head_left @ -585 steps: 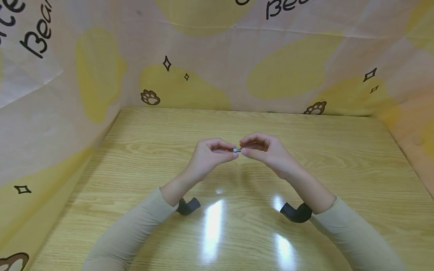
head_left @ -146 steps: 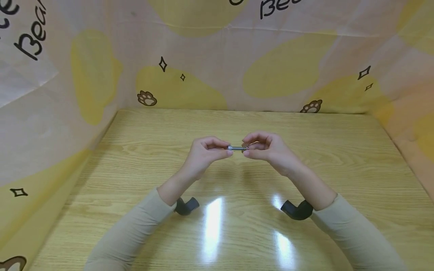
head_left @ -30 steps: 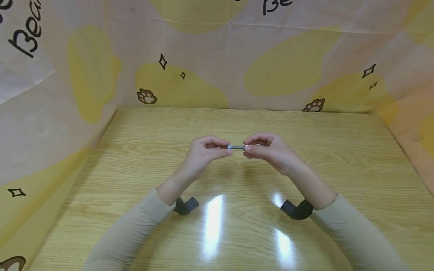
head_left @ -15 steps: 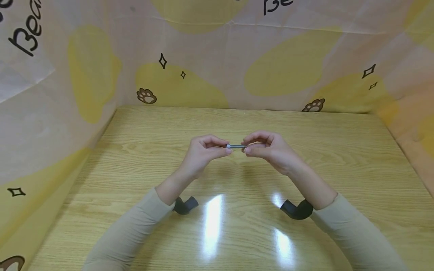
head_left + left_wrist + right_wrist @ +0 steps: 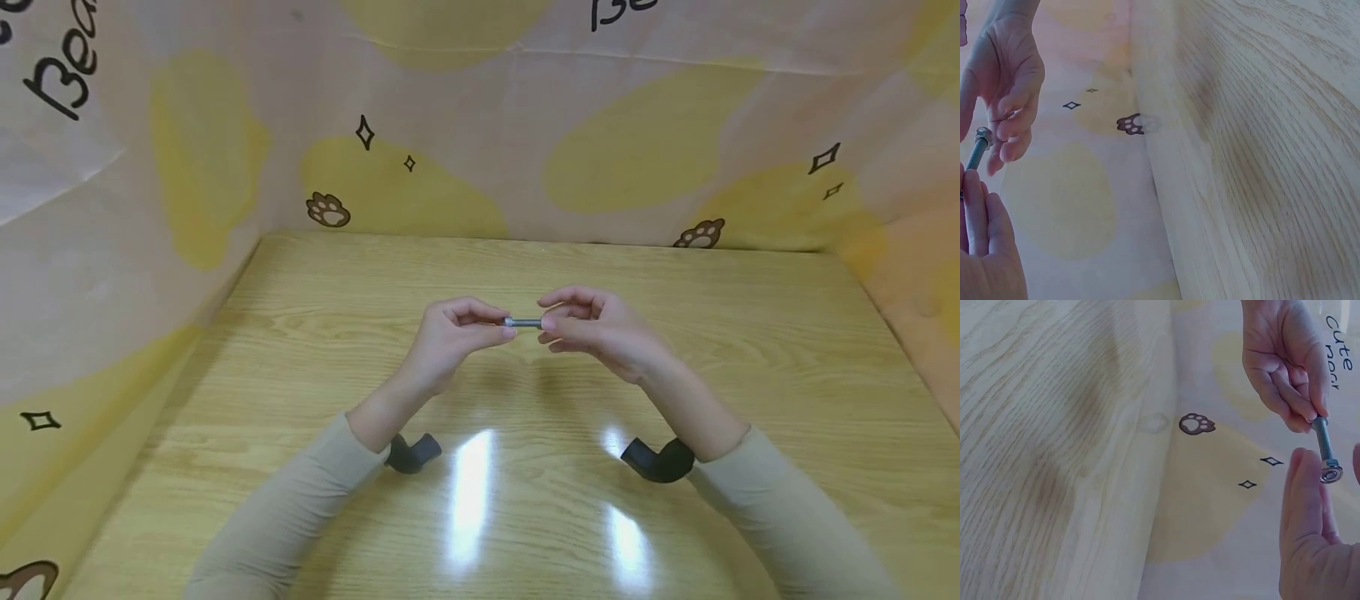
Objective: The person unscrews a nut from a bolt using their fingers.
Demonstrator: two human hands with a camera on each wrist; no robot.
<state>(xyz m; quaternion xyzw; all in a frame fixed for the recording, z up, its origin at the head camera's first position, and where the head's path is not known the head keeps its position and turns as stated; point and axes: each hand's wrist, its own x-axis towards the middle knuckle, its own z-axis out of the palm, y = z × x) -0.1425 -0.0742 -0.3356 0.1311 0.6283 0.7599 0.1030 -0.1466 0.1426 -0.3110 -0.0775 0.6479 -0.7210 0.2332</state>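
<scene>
Above the table, my left hand pinches a metal bolt by its head end, the shank lying across toward the right. A flanged nut sits at the bolt's far end, seen face-on in the right wrist view. My right hand is around that end with its fingers loosely extended. The right wrist view shows its fingers on one side of the nut and the thumb at the frame edge, with gaps between. From the left wrist, the bolt rises out of the left fingertips.
A wood-grain table lies below both hands, with bright light reflections near the front. Printed cloth walls the back and sides. A black curved piece sticks out at each wrist.
Since 19.5 s ago the hands have drawn apart and more bolt shank shows. Over the last second the right fingers shift about the nut end and now spread; the left hand stays nearly still.
</scene>
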